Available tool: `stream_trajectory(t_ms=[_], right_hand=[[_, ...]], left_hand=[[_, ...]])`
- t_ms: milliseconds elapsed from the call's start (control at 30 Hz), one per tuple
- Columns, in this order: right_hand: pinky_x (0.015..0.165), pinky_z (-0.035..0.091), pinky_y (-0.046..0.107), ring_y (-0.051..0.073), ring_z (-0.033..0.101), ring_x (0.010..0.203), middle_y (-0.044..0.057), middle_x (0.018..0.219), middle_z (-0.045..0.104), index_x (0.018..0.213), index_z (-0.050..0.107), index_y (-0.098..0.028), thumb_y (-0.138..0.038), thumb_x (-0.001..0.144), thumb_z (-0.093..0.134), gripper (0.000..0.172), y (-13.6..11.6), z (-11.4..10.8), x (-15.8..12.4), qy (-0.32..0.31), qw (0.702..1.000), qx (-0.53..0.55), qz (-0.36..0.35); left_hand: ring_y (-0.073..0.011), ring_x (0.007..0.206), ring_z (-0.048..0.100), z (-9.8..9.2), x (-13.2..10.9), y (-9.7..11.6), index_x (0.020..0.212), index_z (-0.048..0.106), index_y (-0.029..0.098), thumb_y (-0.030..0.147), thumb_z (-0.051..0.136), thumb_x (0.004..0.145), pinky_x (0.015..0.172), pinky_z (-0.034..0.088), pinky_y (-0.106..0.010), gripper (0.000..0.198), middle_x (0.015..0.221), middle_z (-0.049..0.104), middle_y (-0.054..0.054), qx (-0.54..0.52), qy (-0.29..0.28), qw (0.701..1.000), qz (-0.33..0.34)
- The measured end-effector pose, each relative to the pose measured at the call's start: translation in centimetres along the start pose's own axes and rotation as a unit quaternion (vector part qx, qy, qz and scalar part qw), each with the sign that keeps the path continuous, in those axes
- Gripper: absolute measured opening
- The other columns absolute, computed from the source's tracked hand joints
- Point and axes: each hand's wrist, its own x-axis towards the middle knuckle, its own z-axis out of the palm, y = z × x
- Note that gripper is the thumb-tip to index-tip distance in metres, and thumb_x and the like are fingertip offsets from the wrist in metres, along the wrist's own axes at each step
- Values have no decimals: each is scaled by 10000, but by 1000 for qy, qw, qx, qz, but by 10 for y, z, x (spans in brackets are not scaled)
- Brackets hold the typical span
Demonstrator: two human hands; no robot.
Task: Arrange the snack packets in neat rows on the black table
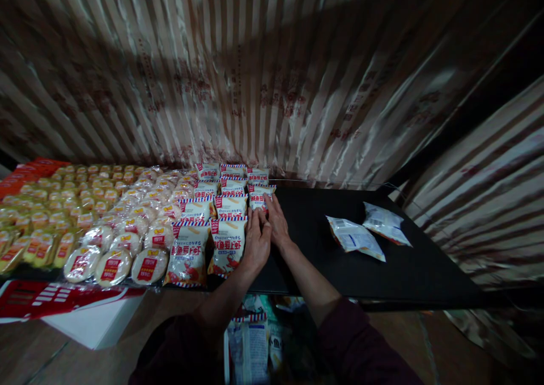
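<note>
Rows of white snack bags [187, 253] with red and blue lettering lie face up on a black table [408, 277]. My left hand [258, 240] rests at the right side of these rows, beside a front bag [228, 246]. Close against it, my right hand [277, 219] has its fingers stretched forward at the lower edge of a bag [260, 195] in the right column. The fingers of my left hand are bent and partly overlap; whether they pinch a bag is hidden. Two more bags lie apart on the right, one [356, 238] nearer than the other [386, 222].
Round wrapped crackers [113, 267] and yellow-wrapped snacks [40, 246] fill the table's left part. Below the front edge stands a container with more bags [254, 348]. A white box [96, 320] is at the lower left. A striped curtain [263, 79] hangs behind.
</note>
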Motion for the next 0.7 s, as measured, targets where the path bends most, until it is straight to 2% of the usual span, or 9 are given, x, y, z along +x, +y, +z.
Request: stream_trajectory(t_ms=[567, 700], right_hand=[[1097, 326, 462, 285, 279, 1396, 71, 1527, 283, 1432, 345, -255, -489, 902, 380, 581, -5, -1, -1, -7, 999, 33, 3], [1091, 337, 453, 281, 293, 1389, 69, 1528, 282, 1434, 342, -258, -485, 904, 375, 577, -6, -1, -2, -3, 1000, 19, 4]], left_hand=[[-213, 1437, 132, 1, 1, -3, 1437, 285, 92, 328, 375, 901, 1178, 119, -381, 592, 1549, 182, -139, 11, 22, 1000, -13], [-208, 1438, 129, 2, -1, -3, 1432, 284, 60, 324, 365, 900, 1178, 117, -370, 600, 1542, 196, -158, 26, 25, 999, 3]])
